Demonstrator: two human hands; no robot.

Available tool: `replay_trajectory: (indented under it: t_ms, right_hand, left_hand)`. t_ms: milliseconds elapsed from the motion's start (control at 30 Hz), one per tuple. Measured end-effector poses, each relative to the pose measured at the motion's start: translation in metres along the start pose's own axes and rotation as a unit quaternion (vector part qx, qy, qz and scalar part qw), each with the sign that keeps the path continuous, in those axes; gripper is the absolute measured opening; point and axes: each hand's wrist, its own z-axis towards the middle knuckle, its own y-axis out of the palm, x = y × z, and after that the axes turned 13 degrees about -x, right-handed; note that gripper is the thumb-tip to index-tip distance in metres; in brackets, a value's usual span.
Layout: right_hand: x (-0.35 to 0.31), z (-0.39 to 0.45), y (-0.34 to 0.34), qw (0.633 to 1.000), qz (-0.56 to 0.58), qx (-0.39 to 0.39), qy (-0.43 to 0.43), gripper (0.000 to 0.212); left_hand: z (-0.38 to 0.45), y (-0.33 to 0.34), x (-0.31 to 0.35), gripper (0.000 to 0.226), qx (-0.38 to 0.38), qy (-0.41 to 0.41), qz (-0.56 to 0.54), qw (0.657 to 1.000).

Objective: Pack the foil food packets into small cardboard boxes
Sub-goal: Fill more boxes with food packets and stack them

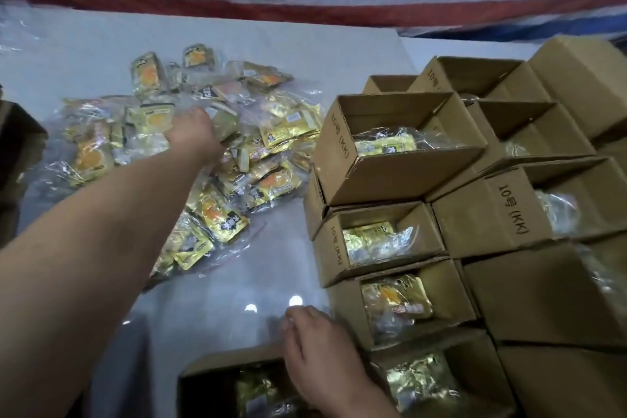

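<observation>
We see only our two arms and hands, both bare. No sleeve shows on either forearm as far as the frame's edge, so we cannot tell what is worn higher up. The left hand (193,132) carries no glove, ring or band that we can make out, and its wrist has no watch or strap. The right hand (319,346) is likewise ungloved, with no ring visible on the fingers (298,316) and nothing around the wrist. The left forearm looks broad and smooth, stretched by the wide lens. The fingernails are too blurred for us to describe.
</observation>
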Motion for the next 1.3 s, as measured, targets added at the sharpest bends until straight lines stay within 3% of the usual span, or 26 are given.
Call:
replay_trajectory:
  t_ms: [167,200,300,433,500,567,633,733,800,867,967,1067,1133,1200,1300]
  right_hand:
    - [0.002,0.003,-0.003,1.0,-0.01,-0.007,0.014,0.037]
    - [0.001,0.004,-0.004,1.0,-0.007,-0.009,0.014,0.037]
    - [-0.001,0.003,-0.006,1.0,-0.005,-0.017,0.022,0.036]
    - [-0.004,-0.004,-0.008,1.0,0.011,-0.014,0.018,0.034]
    - [-0.01,-0.006,-0.013,0.998,0.043,-0.026,0.031,0.035]
    - [-0.027,-0.009,-0.031,0.988,0.149,-0.006,0.051,0.033]
    - [-0.05,-0.016,-0.058,0.935,0.349,0.032,0.049,0.034]
    - [-0.079,-0.034,-0.099,0.782,0.62,0.001,-0.064,0.065]
    - [-0.094,-0.048,-0.12,0.717,0.687,-0.004,-0.116,0.065]
    - [-0.103,-0.059,-0.129,0.678,0.723,-0.006,-0.134,0.067]
    - [-0.105,-0.068,-0.134,0.638,0.752,-0.042,-0.162,0.071]
    - [-0.105,-0.073,-0.136,0.642,0.741,-0.072,-0.186,0.066]
    - [-0.105,-0.075,-0.135,0.66,0.726,-0.081,-0.175,0.066]
    - [-0.101,-0.074,-0.131,0.696,0.7,-0.049,-0.15,0.066]
    - [-0.09,-0.07,-0.125,0.756,0.632,0.07,-0.153,0.064]
  left_hand:
    - [-0.058,-0.039,0.003,0.04,0.01,0.069,-0.193,0.979]
    - [-0.075,-0.046,0.003,0.039,0.012,0.086,-0.233,0.969]
    - [-0.135,-0.062,-0.004,0.062,0.015,0.135,-0.298,0.945]
    - [-0.219,-0.07,-0.02,0.04,-0.012,0.206,-0.449,0.87]
    - [-0.261,-0.066,-0.024,0.04,-0.029,0.22,-0.457,0.861]
    - [-0.298,-0.06,-0.024,0.044,-0.047,0.236,-0.477,0.845]
    - [-0.327,-0.054,-0.019,0.047,-0.064,0.254,-0.499,0.826]
    - [-0.359,-0.047,-0.006,0.043,-0.068,0.273,-0.508,0.814]
    - [-0.375,-0.042,0.004,0.037,-0.061,0.291,-0.515,0.804]
    - [-0.387,-0.039,0.013,0.035,-0.034,0.299,-0.509,0.806]
    - [-0.4,-0.04,0.02,0.058,0.036,0.307,-0.411,0.858]
    - [-0.408,-0.033,0.021,0.084,0.103,0.255,-0.23,0.934]
    - [-0.407,-0.029,0.019,0.085,0.14,0.227,-0.136,0.954]
    - [-0.401,-0.024,0.012,0.08,0.117,0.235,-0.137,0.955]
    - [-0.385,-0.005,-0.021,0.064,0.005,0.252,-0.278,0.927]
